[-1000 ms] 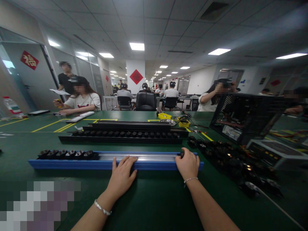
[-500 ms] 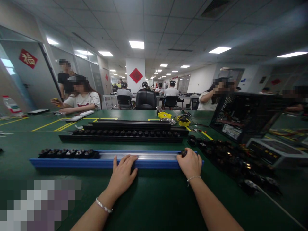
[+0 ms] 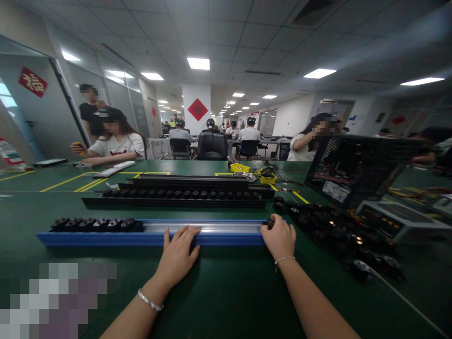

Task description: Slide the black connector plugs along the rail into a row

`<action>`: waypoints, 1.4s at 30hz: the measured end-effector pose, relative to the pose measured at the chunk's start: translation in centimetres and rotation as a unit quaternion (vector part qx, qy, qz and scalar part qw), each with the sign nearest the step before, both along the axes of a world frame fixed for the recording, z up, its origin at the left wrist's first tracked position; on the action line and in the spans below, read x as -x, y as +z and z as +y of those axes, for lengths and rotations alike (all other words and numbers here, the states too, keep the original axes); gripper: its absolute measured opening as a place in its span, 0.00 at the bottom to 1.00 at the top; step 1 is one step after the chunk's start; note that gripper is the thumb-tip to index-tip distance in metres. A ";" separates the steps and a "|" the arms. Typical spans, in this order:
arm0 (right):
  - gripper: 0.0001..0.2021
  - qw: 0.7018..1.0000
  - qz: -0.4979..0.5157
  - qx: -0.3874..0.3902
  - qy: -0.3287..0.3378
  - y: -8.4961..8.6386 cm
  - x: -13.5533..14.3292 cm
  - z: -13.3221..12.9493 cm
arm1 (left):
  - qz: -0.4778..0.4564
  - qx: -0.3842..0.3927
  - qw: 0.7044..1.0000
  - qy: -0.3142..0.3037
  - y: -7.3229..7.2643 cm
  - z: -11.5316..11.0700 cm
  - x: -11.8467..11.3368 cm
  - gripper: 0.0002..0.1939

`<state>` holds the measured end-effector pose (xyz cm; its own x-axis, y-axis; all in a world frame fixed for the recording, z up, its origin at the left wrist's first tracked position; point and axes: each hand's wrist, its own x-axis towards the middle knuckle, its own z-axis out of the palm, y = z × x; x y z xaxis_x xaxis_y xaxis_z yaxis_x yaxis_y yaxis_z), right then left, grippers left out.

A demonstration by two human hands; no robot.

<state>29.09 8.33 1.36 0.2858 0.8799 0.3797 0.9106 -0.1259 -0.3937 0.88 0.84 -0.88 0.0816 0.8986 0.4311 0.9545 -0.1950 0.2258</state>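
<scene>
A long blue channel [image 3: 106,239] with a shiny metallic bed lies crosswise in front of me on the green table. Several small black parts with round tops [image 3: 102,224] sit side by side in its left end. My left hand [image 3: 179,252] rests on the channel near its middle, fingers extended and holding nothing. At the right end, my right hand [image 3: 280,238] grips a small black part [image 3: 270,223], mostly covered by the fingers, at the channel's opening. Whether that part is seated in the channel I cannot tell.
Black channels [image 3: 173,201] lie behind, one filled with black parts. To the right spread loose black parts [image 3: 339,230], a metal box like a power supply [image 3: 399,221] and an open computer case [image 3: 360,165]. Yellow trays [image 3: 240,167] stand farther back. Other people sit around.
The view has shifted slightly, so the scene sits a little farther left. Both hands keep almost the same places on the blue channel, with little visible movement of the right hand's part.
</scene>
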 end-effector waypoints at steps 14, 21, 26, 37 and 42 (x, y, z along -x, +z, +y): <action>0.21 0.999 0.018 -0.024 -0.028 0.1 -0.9 -0.1 | 0.000 0.014 1.000 0.000 0.4 -0.1 0.0 0.20; 0.22 0.999 0.030 0.014 -0.028 0.4 -1.8 0.2 | -0.003 0.010 1.000 -0.002 0.3 -0.1 0.0 0.20; 0.22 0.998 0.045 0.046 -0.026 0.8 -1.8 0.0 | -0.006 0.007 1.000 -0.005 0.4 -0.1 0.0 0.19; 0.22 0.997 0.064 0.023 -0.036 0.1 -2.7 0.8 | 0.003 0.005 1.000 0.002 0.4 -0.1 -0.1 0.20; 0.22 0.996 0.075 0.006 -0.039 -0.2 -3.1 1.1 | -0.009 0.008 1.000 -0.005 0.3 0.0 0.0 0.20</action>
